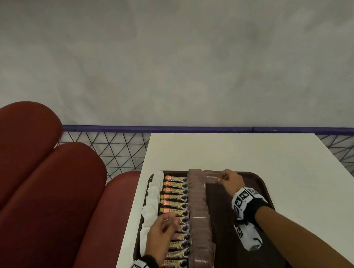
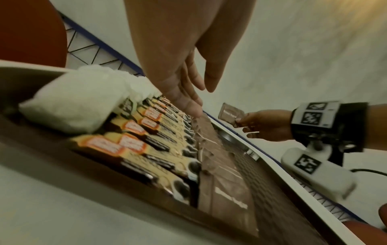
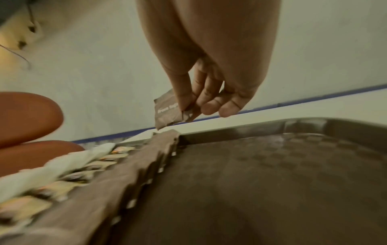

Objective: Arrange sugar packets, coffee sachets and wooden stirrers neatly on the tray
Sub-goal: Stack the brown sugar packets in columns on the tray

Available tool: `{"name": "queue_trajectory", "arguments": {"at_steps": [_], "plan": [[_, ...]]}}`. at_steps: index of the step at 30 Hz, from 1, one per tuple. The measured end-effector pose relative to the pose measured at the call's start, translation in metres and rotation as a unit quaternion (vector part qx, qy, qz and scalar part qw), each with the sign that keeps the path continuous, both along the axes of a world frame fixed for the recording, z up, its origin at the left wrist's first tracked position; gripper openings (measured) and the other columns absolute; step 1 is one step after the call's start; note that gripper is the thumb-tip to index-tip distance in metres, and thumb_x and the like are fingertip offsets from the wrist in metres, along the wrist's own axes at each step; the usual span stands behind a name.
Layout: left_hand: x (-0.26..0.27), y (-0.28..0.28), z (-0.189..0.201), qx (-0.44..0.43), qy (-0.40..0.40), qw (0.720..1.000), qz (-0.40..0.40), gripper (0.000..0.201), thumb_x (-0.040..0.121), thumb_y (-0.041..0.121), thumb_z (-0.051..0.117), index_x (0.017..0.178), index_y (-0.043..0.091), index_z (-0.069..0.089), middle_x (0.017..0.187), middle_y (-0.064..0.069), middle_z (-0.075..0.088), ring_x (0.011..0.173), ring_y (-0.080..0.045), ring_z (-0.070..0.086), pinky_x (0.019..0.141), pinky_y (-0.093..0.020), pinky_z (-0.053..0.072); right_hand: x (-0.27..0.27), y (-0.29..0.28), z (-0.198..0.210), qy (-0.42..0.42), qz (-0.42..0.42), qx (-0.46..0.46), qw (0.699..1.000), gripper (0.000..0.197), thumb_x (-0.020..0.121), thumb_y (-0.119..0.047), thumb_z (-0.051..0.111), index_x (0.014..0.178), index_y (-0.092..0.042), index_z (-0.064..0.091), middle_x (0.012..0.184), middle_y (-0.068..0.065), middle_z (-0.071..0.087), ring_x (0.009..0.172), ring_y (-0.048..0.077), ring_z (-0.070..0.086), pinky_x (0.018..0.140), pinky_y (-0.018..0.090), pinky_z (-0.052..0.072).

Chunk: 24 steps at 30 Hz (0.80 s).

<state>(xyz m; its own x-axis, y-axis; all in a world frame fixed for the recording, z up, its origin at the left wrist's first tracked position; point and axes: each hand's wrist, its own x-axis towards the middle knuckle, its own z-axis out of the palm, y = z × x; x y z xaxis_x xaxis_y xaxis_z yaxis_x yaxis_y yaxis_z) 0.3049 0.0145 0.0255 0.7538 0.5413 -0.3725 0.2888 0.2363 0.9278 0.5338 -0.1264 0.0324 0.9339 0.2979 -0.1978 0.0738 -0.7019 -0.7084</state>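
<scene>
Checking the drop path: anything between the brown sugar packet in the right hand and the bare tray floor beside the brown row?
Nothing visible. The right hand pinches the flat brown sugar packet above the far end of the brown packet row; the dark textured plastic tray floor beside it lies bare.

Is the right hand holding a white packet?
No, the right hand pinches a brown sugar packet above the far end of the brown row on the tray.
</scene>
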Motion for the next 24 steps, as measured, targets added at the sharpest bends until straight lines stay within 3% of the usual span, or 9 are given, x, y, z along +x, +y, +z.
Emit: {"name": "queue_trajectory", "arguments": {"at_steps": [3,5,9,13,18,20,24], "plan": [[-0.003,0.012,-0.001,-0.008,0.001,1.000,0.009,0.015,0.085,0.008,0.065,0.099,0.010,0.064,0.095,-0.012,0.071,0.087,-0.024,0.069,0.072,-0.033,0.057,0.024,0.005,-0.012,0.000,-0.014,-0.048,0.999,0.013,0.086,-0.011,0.060,0.096,-0.003,0.060,0.088,0.012,0.060,0.090,0.027,0.058,0.074,0.026,0.039],[-0.005,0.018,-0.004,-0.016,0.004,1.000,0.020,0.016,0.083,0.006,0.066,0.098,0.009,0.065,0.091,-0.012,0.072,0.086,-0.025,0.070,0.069,-0.032,0.057,0.033,0.008,-0.021,0.010,-0.013,-0.084,0.996,0.016,0.086,-0.012,0.060,0.100,-0.004,0.060,0.100,0.016,0.065,0.100,0.031,0.060,0.080,0.031,0.044],[-0.011,0.025,-0.003,-0.009,0.000,0.999,0.031,0.012,0.084,0.000,0.064,0.092,0.009,0.064,0.083,-0.013,0.073,0.081,-0.025,0.068,0.058,-0.024,0.055,0.039,0.013,-0.029,0.023,-0.023,-0.137,0.990,0.018,0.087,-0.017,0.058,0.101,-0.005,0.059,0.109,0.016,0.064,0.104,0.032,0.058,0.086,0.034,0.045],[-0.015,0.031,-0.002,-0.020,0.002,0.999,0.041,0.011,0.084,0.000,0.063,0.091,0.008,0.064,0.084,-0.014,0.072,0.080,-0.026,0.067,0.061,-0.026,0.054,0.037,0.017,-0.033,0.023,-0.023,-0.171,0.985,0.022,0.088,-0.027,0.058,0.101,-0.010,0.058,0.112,0.014,0.062,0.107,0.032,0.056,0.089,0.035,0.044],[-0.016,0.035,-0.005,-0.015,0.014,0.999,0.038,0.012,0.083,0.000,0.064,0.093,0.007,0.065,0.085,-0.015,0.072,0.079,-0.025,0.066,0.066,-0.031,0.055,0.035,0.015,-0.030,0.031,-0.057,-0.145,0.987,0.020,0.086,-0.031,0.061,0.098,-0.016,0.056,0.114,0.016,0.059,0.105,0.035,0.055,0.091,0.037,0.047],[-0.017,0.033,-0.003,-0.004,0.020,0.999,0.028,0.012,0.084,0.000,0.064,0.093,0.008,0.065,0.083,-0.012,0.072,0.078,-0.024,0.066,0.068,-0.032,0.054,0.032,0.009,-0.024,0.017,-0.058,-0.141,0.988,0.025,0.087,-0.031,0.060,0.104,-0.013,0.056,0.113,0.014,0.060,0.109,0.032,0.053,0.092,0.037,0.047],[-0.022,0.021,0.003,0.034,0.026,0.999,-0.033,0.013,0.086,-0.002,0.060,0.093,0.007,0.065,0.078,-0.009,0.072,0.071,-0.020,0.064,0.062,-0.031,0.053,0.016,-0.008,-0.001,-0.026,-0.042,-0.118,0.992,0.024,0.089,-0.028,0.057,0.105,-0.010,0.059,0.111,0.011,0.062,0.112,0.030,0.052,0.093,0.038,0.046]]}}
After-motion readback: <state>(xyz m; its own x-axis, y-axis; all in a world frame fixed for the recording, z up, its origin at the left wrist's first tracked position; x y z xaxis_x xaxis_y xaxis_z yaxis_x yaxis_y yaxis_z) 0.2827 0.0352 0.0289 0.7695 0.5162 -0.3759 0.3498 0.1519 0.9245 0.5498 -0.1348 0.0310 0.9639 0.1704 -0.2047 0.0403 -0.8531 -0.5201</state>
